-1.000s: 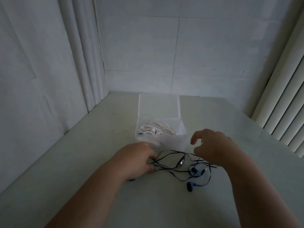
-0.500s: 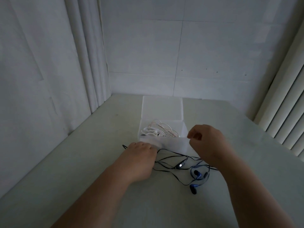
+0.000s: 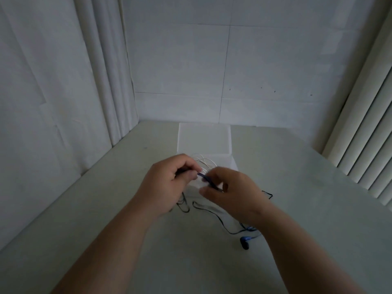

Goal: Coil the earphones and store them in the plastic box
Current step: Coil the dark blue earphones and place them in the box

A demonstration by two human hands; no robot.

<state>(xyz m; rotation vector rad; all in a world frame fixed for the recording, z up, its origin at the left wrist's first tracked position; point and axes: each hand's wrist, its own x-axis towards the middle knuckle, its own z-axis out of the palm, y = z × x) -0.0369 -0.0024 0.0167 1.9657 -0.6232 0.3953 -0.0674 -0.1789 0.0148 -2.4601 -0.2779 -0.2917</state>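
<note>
The tabletop (image 3: 106, 209) spreads pale under both my arms. The box (image 3: 232, 164) stands just beyond my hands, its lid (image 3: 204, 139) swung open and lying flat on the far side. White earphones (image 3: 204, 161) lie heaped inside it, partly hidden behind my knuckles.

My left hand (image 3: 167, 187) is raised in front of the box, fingers curled in, thumb and fingertips pinching one end of the dark earphones (image 3: 202, 176). My right hand (image 3: 233, 194) is close beside it, nearly touching, fingers bent and thumb pressed in. It pinches the same short blue stretch that runs between the two hands. This hand is blurred, so I cannot tell exactly how the fingers sit on it.

The rest of the cord (image 3: 204, 207) hangs down from my hands onto the tabletop. It lies loose there, with one loop below my left hand and another strand peeking out past my right wrist. It trails toward me under my right forearm, where a blue earbud (image 3: 245, 242) lies on the tabletop, just left of that arm.
</note>
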